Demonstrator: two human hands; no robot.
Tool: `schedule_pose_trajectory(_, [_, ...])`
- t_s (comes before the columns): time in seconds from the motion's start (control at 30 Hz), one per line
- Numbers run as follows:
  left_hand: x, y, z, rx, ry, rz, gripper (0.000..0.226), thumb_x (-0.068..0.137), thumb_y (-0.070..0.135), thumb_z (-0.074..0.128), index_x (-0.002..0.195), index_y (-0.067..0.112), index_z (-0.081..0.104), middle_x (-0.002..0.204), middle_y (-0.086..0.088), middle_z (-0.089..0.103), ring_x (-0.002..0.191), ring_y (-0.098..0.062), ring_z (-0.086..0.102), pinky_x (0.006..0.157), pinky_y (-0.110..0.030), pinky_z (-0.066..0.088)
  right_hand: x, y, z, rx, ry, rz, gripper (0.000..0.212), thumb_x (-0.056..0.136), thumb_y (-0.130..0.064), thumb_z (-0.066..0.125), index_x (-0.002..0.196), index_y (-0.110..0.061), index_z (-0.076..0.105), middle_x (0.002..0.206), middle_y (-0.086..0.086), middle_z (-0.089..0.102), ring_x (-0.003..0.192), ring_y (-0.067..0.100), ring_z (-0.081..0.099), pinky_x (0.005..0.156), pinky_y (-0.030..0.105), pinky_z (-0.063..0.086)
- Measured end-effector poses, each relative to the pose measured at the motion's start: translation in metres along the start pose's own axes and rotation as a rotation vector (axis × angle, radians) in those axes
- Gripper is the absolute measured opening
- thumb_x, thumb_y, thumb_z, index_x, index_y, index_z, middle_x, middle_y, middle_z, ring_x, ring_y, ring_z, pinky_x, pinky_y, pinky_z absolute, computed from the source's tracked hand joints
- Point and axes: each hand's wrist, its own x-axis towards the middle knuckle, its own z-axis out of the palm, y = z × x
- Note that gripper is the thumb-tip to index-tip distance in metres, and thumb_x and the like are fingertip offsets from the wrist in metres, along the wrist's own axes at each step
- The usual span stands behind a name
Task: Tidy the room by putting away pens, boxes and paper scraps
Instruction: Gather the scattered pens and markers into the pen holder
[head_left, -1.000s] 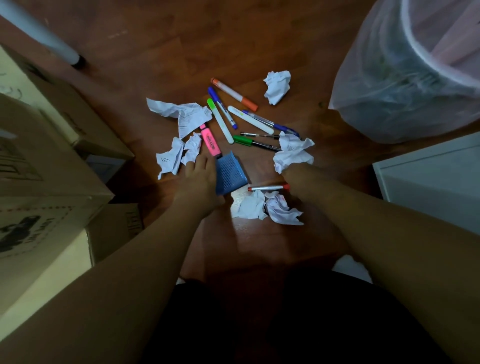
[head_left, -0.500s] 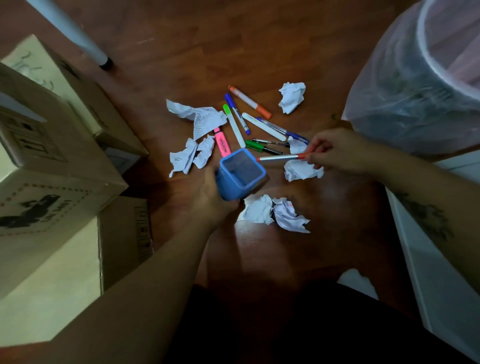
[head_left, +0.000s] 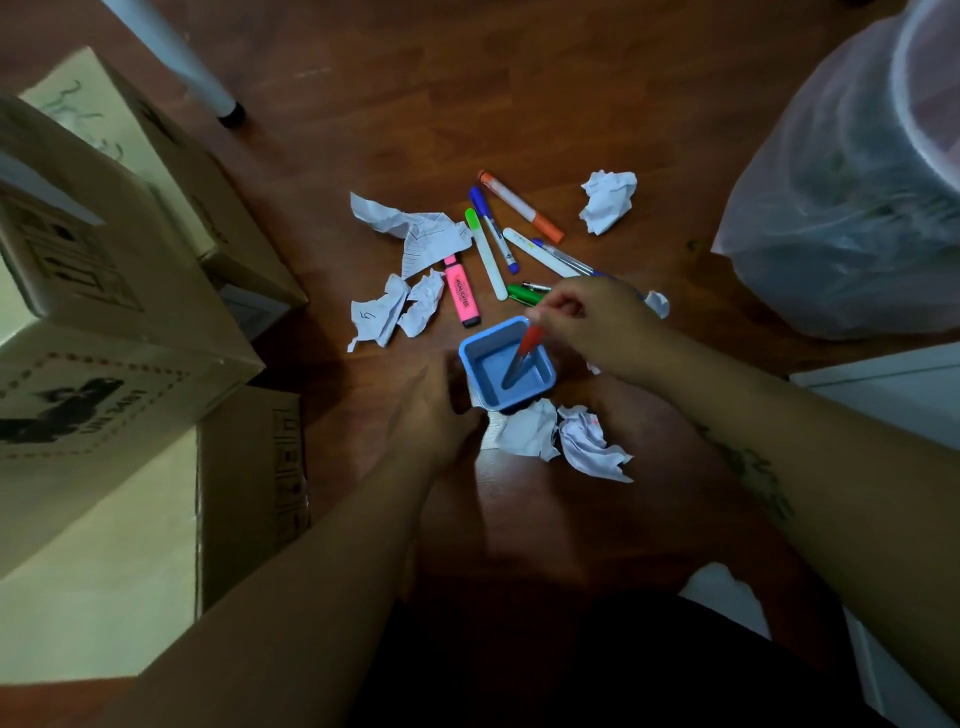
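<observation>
Cardboard boxes (head_left: 119, 332) fill the left side of the frame, stacked and leaning against one another, and a bin lined with a pale plastic bag (head_left: 852, 197) fills the upper right. Between them lies the dark wooden floor (head_left: 405, 104), with a white furniture leg (head_left: 182, 57) coming down at the upper left. My left hand (head_left: 431, 415) sits just left of centre, against the left side of the blue pen holder (head_left: 506, 364); blur keeps me from telling how far its fingers are curled or whether they grip the holder. My right hand (head_left: 587, 319) hovers over the holder's upper right corner, fingertips pinched shut on the top of a red-capped pen (head_left: 522, 356), which slants down into the holder's open mouth. Crumpled paper scraps lie around: two balls (head_left: 566, 434) touching the holder's lower edge, a flatter lined sheet (head_left: 415, 234) above centre left, two small wads (head_left: 395, 312) below it, and one ball (head_left: 608, 200) apart at upper centre right. Pens lie fanned above the holder: a pink highlighter (head_left: 461, 296), a green-capped marker (head_left: 485, 254), a blue pen (head_left: 493, 228), an orange marker (head_left: 519, 205), a white marker (head_left: 540, 252) and a green pen (head_left: 524, 293) partly under my right hand.
</observation>
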Motion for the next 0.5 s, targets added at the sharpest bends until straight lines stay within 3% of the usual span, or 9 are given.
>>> schedule_pose_trajectory(0.13, [0.014,-0.006,-0.023,0.11,0.022,-0.037,0.046,0.086,0.008,0.068,0.126,0.023,0.052,0.127,0.001,0.062,0.115,-0.018,0.061,0.095,-0.032,0.051,0.017,0.011,-0.003,-0.119,0.081,0.025,0.014,0.093,-0.018,0.059,0.101,-0.012,0.069,0.1,0.007,0.07,0.095,0.021,0.063,0.082,0.032,0.05])
schedule_pose_trajectory(0.3, [0.045,0.016,-0.046,0.132,0.128,-0.028,0.025,0.09,0.014,0.067,0.115,0.012,0.064,0.116,-0.002,0.066,0.093,-0.012,0.058,0.081,-0.02,0.04,0.033,0.019,0.005,-0.333,-0.021,0.101,0.028,0.095,-0.013,0.054,0.121,-0.006,0.061,0.119,0.015,0.062,0.113,0.032,0.058,0.095,0.038,0.047])
schedule_pose_trajectory(0.4, [0.065,0.026,-0.044,0.124,0.115,-0.019,0.023,0.089,0.02,0.07,0.11,0.012,0.066,0.106,0.0,0.065,0.089,-0.01,0.054,0.079,-0.023,0.042,0.037,0.023,0.022,-0.495,-0.053,0.152,0.044,0.091,-0.014,0.062,0.134,-0.011,0.052,0.133,0.012,0.054,0.124,0.03,0.051,0.103,0.041,0.043])
schedule_pose_trajectory(0.5, [0.084,0.035,-0.039,0.109,0.126,-0.035,0.022,0.088,0.026,0.07,0.105,0.012,0.065,0.103,-0.002,0.068,0.094,-0.017,0.061,0.084,-0.034,0.052,0.041,0.035,0.038,-0.535,0.056,0.07,0.037,0.094,-0.011,0.055,0.13,-0.012,0.054,0.131,0.012,0.055,0.119,0.029,0.052,0.1,0.039,0.043])
